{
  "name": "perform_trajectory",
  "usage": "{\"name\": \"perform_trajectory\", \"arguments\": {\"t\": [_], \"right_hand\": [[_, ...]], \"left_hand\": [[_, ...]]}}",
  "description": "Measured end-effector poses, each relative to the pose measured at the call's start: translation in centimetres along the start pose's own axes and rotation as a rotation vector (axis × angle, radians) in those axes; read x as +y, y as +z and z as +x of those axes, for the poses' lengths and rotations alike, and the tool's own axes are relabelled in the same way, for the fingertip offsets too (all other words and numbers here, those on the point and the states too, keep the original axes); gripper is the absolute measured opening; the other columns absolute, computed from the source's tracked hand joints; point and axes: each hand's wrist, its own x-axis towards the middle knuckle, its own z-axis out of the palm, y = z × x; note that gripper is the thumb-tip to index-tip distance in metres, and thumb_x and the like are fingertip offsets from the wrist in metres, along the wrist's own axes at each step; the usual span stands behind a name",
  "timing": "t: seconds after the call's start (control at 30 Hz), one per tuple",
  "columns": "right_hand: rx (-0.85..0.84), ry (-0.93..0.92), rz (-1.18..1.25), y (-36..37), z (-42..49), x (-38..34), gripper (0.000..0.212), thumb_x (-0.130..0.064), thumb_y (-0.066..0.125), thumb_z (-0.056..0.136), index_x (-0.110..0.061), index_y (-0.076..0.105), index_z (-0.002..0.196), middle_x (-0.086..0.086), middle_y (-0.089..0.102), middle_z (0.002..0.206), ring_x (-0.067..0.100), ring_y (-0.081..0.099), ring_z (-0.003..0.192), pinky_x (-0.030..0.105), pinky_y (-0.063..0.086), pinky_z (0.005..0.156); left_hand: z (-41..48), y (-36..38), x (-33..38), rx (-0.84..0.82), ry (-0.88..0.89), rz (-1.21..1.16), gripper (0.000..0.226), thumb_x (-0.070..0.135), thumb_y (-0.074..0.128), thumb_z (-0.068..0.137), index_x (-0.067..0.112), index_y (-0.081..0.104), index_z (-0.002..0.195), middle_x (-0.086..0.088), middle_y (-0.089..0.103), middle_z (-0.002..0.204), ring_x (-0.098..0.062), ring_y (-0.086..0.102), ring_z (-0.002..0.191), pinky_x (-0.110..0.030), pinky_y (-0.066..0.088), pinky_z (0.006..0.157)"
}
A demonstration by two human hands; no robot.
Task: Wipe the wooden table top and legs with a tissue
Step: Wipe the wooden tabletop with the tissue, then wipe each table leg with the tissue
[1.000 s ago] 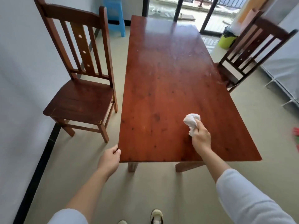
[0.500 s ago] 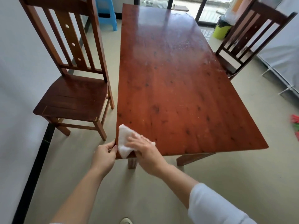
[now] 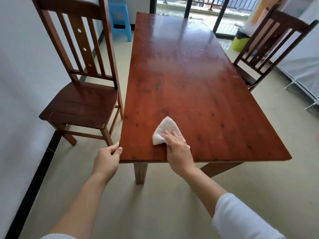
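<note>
A long reddish-brown wooden table (image 3: 186, 80) runs away from me, its near edge just in front. A white tissue (image 3: 164, 129) lies flat on the top near the front edge. My right hand (image 3: 177, 149) presses it down with straight fingers, covering its near right part. My left hand (image 3: 107, 160) grips the table's near left corner, thumb on the edge. One front leg (image 3: 140, 172) shows under the near edge, and a slanted brace (image 3: 219, 168) to its right.
A wooden chair (image 3: 81, 104) stands close to the table's left side, by the grey wall. Another wooden chair (image 3: 265, 47) is at the right side. A blue plastic stool (image 3: 120, 19) and a yellow-green bin (image 3: 239, 43) stand at the far end near glass doors.
My right hand carried the tissue from the front right of the top to the near left corner, then back toward the middle, now pressing it flat. My left hand stays on the corner.
</note>
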Motion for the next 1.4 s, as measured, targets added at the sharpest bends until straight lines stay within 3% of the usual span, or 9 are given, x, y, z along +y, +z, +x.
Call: {"name": "perform_trajectory", "arguments": {"t": [0.2, 0.33, 0.47, 0.53, 0.73, 0.87, 1.1, 1.23, 1.4], "right_hand": [[-0.251, -0.500, 0.268, 3.9, -6.6, -3.8, 0.040, -0.006, 0.036, 0.089, -0.007, 0.063, 0.119, 0.005, 0.059, 0.130, 0.015, 0.042, 0.132, 0.014, 0.024, 0.111], [-0.259, -0.288, 0.423, 6.6, -9.3, 0.7, 0.041, 0.007, 0.042, 0.087, -0.011, 0.065, 0.116, -0.011, 0.059, 0.126, -0.008, 0.049, 0.119, 0.012, 0.035, 0.104], [-0.075, 0.161, 0.627, 9.5, -8.0, 5.4, 0.042, 0.003, 0.048, 0.093, -0.032, 0.067, 0.103, -0.010, 0.070, 0.104, -0.004, 0.063, 0.094, 0.025, 0.048, 0.086], [0.046, 0.261, 0.725, 10.7, -7.0, 6.7, 0.037, -0.001, 0.046, 0.095, -0.032, 0.066, 0.098, -0.008, 0.069, 0.093, -0.004, 0.063, 0.081, 0.015, 0.047, 0.075], [0.323, -0.017, 0.768, 14.6, -6.5, 7.9, 0.028, -0.010, 0.048, 0.097, -0.030, 0.065, 0.105, -0.014, 0.069, 0.095, 0.004, 0.064, 0.090, 0.014, 0.048, 0.075], [0.454, -0.357, 0.633, 15.8, -6.1, 7.2, 0.031, -0.016, 0.048, 0.095, -0.041, 0.055, 0.112, -0.043, 0.058, 0.105, -0.012, 0.056, 0.104, 0.003, 0.043, 0.081], [0.644, -0.898, 0.031, 17.2, -2.1, 7.8, 0.035, -0.008, 0.048, 0.094, -0.006, 0.053, 0.129, 0.007, 0.054, 0.134, 0.019, 0.048, 0.128, 0.031, 0.039, 0.108], [0.593, -0.995, -0.452, 17.8, 0.3, 9.5, 0.037, -0.006, 0.047, 0.093, -0.007, 0.056, 0.129, 0.009, 0.054, 0.136, 0.025, 0.045, 0.131, 0.037, 0.039, 0.108], [0.573, -1.017, -0.563, 20.2, 0.7, 11.9, 0.040, -0.002, 0.027, 0.101, -0.007, 0.053, 0.132, 0.008, 0.055, 0.136, 0.024, 0.048, 0.129, 0.035, 0.037, 0.108]], "left_hand": [[-0.5, -0.6, -0.4, -0.057, 0.046, -0.191, 0.035, 0.018, 0.056, 0.092, 0.013, 0.058, 0.127, 0.000, 0.062, 0.114, -0.014, 0.056, 0.106, -0.028, 0.047, 0.090], [-0.1, -1.4, -1.7, -0.165, 0.055, -0.372, 0.038, 0.030, 0.064, 0.083, 0.019, 0.064, 0.119, 0.004, 0.061, 0.100, -0.010, 0.056, 0.088, -0.010, 0.049, 0.062], [0.3, 0.7, -5.2, -0.106, 0.166, -0.398, 0.055, 0.061, 0.053, 0.079, 0.026, 0.062, 0.120, 0.003, 0.065, 0.107, -0.011, 0.057, 0.098, -0.026, 0.045, 0.080], [0.7, 2.9, -8.0, -0.108, 0.121, -0.415, 0.070, 0.071, 0.038, 0.076, 0.026, 0.058, 0.125, 0.004, 0.060, 0.125, -0.011, 0.054, 0.114, -0.034, 0.042, 0.095], [4.3, 7.6, -12.2, -0.174, 0.215, -0.354, 0.067, 0.064, 0.029, 0.082, 0.030, 0.039, 0.139, 0.007, 0.036, 0.149, -0.015, 0.034, 0.137, -0.047, 0.024, 0.114], [6.7, 8.8, -13.8, -0.229, 0.337, -0.397, 0.058, 0.058, 0.026, 0.087, 0.030, 0.044, 0.135, 0.006, 0.040, 0.147, -0.015, 0.036, 0.136, -0.045, 0.022, 0.115], [7.7, 10.4, -16.0, -0.280, 0.325, -0.507, 0.045, 0.059, 0.029, 0.089, 0.037, 0.050, 0.122, 0.005, 0.046, 0.142, -0.017, 0.041, 0.132, -0.044, 0.023, 0.114], [7.7, 10.6, -15.8, -0.256, 0.330, -0.480, 0.039, 0.054, 0.024, 0.095, 0.035, 0.046, 0.120, 0.003, 0.044, 0.143, -0.018, 0.040, 0.132, -0.043, 0.024, 0.113], [8.4, 11.0, -16.2, -0.249, 0.336, -0.480, 0.053, 0.054, 0.024, 0.094, 0.027, 0.042, 0.136, 0.006, 0.045, 0.143, -0.018, 0.042, 0.132, -0.043, 0.024, 0.114]]}}
